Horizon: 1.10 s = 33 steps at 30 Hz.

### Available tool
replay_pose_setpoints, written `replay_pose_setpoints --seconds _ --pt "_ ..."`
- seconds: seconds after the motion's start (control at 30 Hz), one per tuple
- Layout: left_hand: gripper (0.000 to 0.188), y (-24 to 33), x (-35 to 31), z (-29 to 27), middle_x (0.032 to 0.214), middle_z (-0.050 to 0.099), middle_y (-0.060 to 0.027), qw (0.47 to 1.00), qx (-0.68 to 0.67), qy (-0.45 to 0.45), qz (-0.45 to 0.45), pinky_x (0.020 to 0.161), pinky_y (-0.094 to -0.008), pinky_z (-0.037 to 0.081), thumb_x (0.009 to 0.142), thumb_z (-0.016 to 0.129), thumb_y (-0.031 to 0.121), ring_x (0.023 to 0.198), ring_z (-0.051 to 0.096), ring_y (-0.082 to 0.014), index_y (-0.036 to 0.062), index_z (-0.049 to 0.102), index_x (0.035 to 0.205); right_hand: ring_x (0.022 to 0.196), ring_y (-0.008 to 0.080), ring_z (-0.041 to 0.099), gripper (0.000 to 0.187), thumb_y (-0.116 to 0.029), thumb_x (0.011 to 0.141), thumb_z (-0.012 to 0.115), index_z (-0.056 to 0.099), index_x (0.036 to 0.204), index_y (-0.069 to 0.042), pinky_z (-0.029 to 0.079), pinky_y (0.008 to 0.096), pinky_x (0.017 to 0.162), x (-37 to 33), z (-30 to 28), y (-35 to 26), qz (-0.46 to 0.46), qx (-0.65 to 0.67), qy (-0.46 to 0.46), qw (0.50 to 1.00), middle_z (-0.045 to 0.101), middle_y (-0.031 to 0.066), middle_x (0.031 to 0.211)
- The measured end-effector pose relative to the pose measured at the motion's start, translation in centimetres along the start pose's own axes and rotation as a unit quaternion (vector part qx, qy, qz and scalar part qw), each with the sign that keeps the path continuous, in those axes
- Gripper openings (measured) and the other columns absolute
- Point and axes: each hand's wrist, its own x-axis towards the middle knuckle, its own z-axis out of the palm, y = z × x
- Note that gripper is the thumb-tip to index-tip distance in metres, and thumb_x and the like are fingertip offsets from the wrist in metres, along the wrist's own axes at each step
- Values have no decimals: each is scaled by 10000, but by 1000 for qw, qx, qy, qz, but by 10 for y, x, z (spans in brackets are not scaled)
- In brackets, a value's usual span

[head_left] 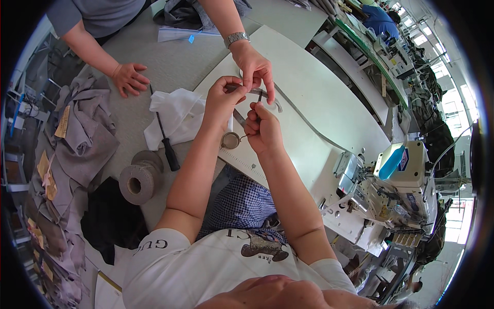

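Above the white machine table [288,67], my left hand [222,100] pinches a narrow grey fabric strip [309,123], which trails off to the right toward the sewing machine. My right hand [263,126] is closed just beside it, its fingers round a small, thin dark piece [260,97] whose kind I cannot make out. From the far side a co-worker's hand [254,64] with a wristwatch reaches in, fingertips at the strip between my hands. Next to my right hand is a round, metal-rimmed disc [230,140].
An overlock sewing machine [406,175] stands at right, a blue object [392,162] on top. Left lie a long black-handled screwdriver [169,149], a white cloth [177,116], a grey tape roll [139,183] and piled grey fabric [87,123]. The co-worker's other hand [129,80] rests on the table.
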Motion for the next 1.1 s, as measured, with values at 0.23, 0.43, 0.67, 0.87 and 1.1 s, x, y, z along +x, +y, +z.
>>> replay_pose_setpoints --seconds 0.23,0.43,0.67,0.87,1.1 --pt "275 -3 2 -2 933 590 -17 1000 1 0 4 776 -240 540 848 742 62 829 596 -92 35 592 1077 516 70 333 128 -163 1003 535 563 971 -42 259 237 465 0 -3 5 -5 -12 4 1000 488 -5 698" --pt "272 -6 5 -5 938 590 -14 1000 6 4 13 771 -234 535 858 733 57 833 596 -89 37 593 1090 529 64 321 133 -186 1029 508 535 989 -62 253 219 475 0 -2 0 28 -12 -2 1000 484 -6 709" --pt "269 -7 6 -7 984 600 -15 1000 5 13 14 780 -238 534 874 719 55 873 601 -94 35 595 1111 514 63 318 141 -191 1030 512 539 979 -63 244 221 460 11 0 -1 35 -12 4 999 486 -9 688" --pt "318 -6 6 -9 1012 605 -14 1000 15 7 7 797 -241 522 881 722 86 912 598 -94 51 589 1168 514 71 349 184 -209 1033 511 570 1007 -37 270 223 469 -3 -9 5 55 -26 -6 998 510 2 692" --pt "474 -22 16 -20 1128 583 0 984 117 97 90 773 -264 464 930 688 302 933 543 -88 100 513 1322 572 68 424 312 -230 1054 485 597 1154 44 349 238 520 -141 -89 -2 34 -244 -138 959 576 34 800"
